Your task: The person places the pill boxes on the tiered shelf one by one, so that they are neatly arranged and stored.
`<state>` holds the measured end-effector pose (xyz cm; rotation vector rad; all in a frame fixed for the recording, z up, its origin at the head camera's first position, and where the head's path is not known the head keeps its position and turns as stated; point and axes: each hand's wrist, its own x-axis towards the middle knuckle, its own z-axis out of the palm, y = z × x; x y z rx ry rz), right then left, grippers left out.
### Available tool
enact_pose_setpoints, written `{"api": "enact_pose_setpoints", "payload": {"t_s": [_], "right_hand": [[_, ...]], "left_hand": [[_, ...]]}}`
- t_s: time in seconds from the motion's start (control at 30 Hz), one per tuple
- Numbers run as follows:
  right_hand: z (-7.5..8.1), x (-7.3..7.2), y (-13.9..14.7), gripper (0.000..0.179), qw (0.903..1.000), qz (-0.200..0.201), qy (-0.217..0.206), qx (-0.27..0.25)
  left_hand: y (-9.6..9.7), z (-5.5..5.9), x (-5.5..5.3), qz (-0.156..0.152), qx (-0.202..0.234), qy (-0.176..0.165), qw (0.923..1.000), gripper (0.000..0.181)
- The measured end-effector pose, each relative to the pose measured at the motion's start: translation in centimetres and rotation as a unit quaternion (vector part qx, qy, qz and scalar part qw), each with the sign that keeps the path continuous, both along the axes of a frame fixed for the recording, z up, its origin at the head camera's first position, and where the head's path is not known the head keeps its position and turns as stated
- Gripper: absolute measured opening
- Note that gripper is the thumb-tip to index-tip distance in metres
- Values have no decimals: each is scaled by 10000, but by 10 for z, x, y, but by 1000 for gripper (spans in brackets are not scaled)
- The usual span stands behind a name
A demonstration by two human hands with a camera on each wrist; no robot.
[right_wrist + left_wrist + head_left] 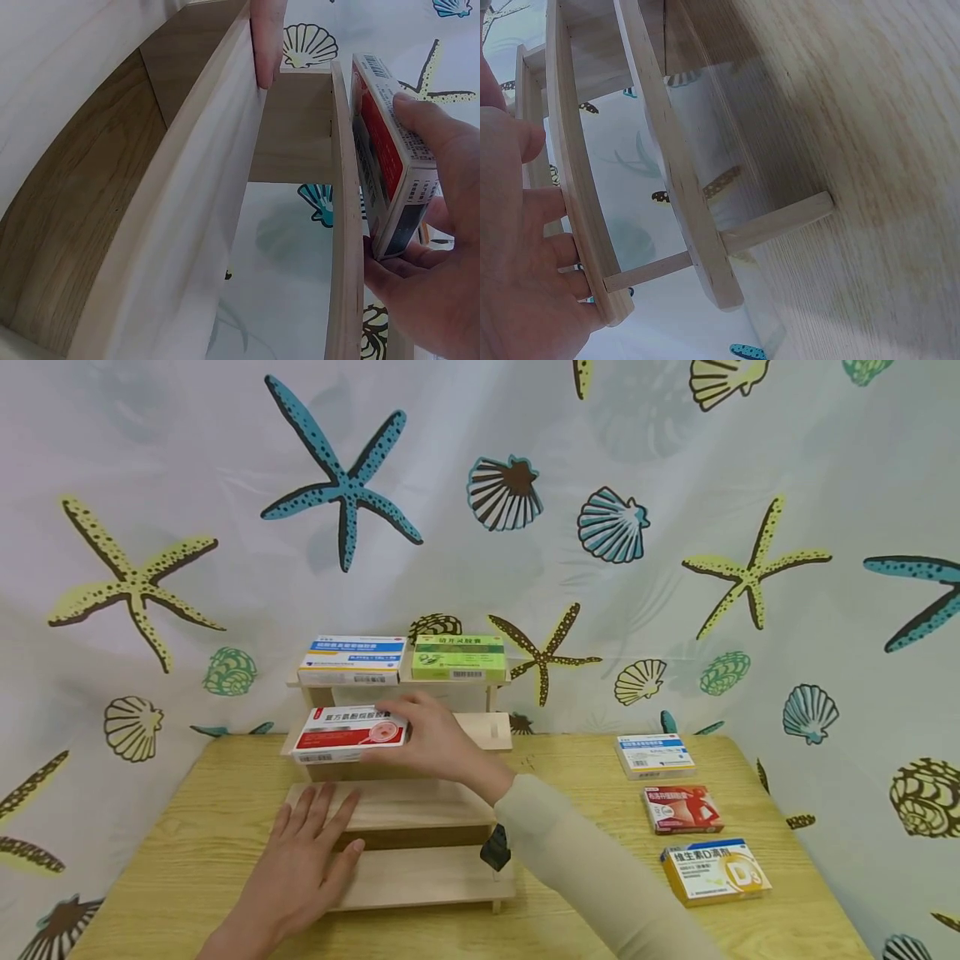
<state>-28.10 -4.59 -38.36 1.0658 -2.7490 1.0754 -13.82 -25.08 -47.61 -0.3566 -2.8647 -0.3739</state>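
Observation:
My right hand [435, 739] grips a red and white medicine box [348, 731] by its right end, at the left part of the third tier of a stepped wooden shelf [427, 864]. In the right wrist view the thumb lies on one side of the box and fingers are on the other, close to the tier's wooden edge. My left hand [307, 860] rests with spread fingers on the left end of the tier below. The left wrist view shows its fingertips at a wooden slat [585, 195].
On the top tier stand a blue and white box [351, 660] and a green box [459, 658]. To the right, on the wooden table [577, 860], lie a blue and white box [656, 756], a red box [682, 810] and a yellow and white box [715, 872]. A patterned curtain [465, 577] hangs behind.

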Motion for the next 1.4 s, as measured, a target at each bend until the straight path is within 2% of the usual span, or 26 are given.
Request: {"api": "enact_pose_setpoints", "payload": {"t_s": [0.23,0.4,0.63,1.4], "right_hand": [[-2,-5,-10,74,9999,55,157,33],[-3,-6,-16,75,9999,50,68,77],[-2,-6,-21,77,9998,-36,-84,175],[-3,-2,-27,77,9987,-152,112,470]], "left_hand": [[0,-1,2,14,3,-92,10000,63],[1,0,2,12,-8,-77,10000,62],[1,-1,2,10,22,-60,10000,62],[-1,-1,0,25,-20,-32,10000,62]]}}
